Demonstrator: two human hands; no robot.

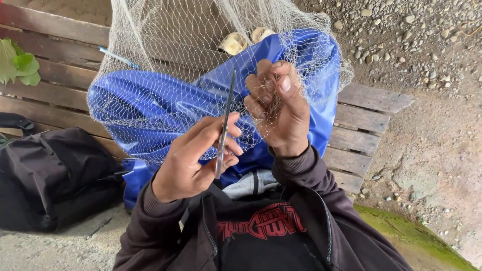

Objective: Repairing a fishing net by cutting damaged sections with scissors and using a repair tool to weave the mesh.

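A fine pale fishing net (165, 65) hangs from above and drapes over a blue tarp (145, 110) in front of me. My right hand (278, 108) is raised with its fingers pinched on a bunch of the net's mesh. My left hand (193, 158) grips a thin flat metal blade or netting needle (224, 125), held nearly upright with its tip pointing up into the net, just left of my right hand. Both arms wear dark brown sleeves.
A weathered wooden pallet (366, 125) lies under the tarp. A black backpack (50, 175) sits at the left. Green leaves (17, 62) show at the far left, two pale shells (246, 40) behind the net, and gravel ground (427, 60) lies to the right.
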